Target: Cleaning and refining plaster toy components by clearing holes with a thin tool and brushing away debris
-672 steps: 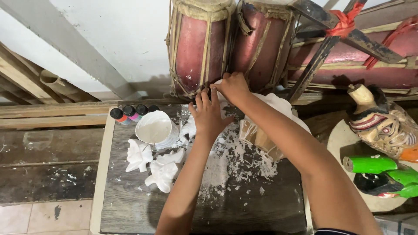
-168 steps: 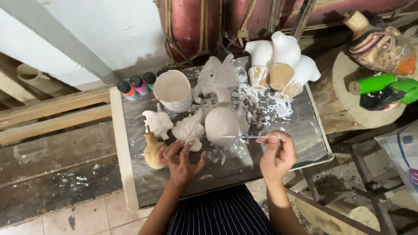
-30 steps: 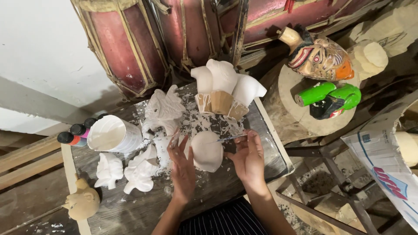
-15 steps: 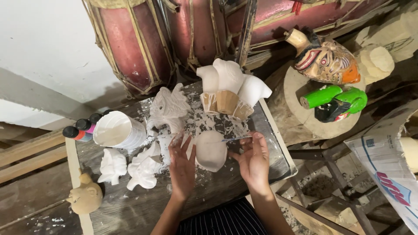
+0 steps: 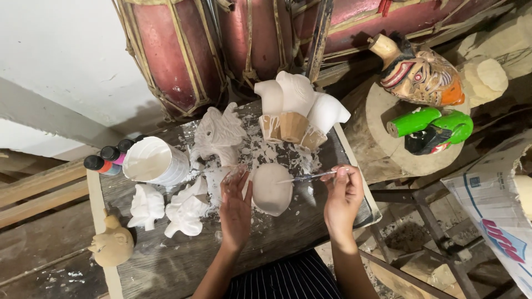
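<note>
A: Left hand [image 5: 235, 207] fingers open against the white mask [image 5: 272, 189], mid-surface [image 5: 166, 266]. Right hand [image 5: 342, 196] pinches the brush [image 5: 307, 177].

B: Risk: loose hold, mask could skid into the paint cup [image 5: 152, 161].

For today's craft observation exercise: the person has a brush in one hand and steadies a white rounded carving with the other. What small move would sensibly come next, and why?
Probably bring the brush tip down onto the rounded carving: the right hand holds it pointed at the piece, and the left hand braces its side.
</note>
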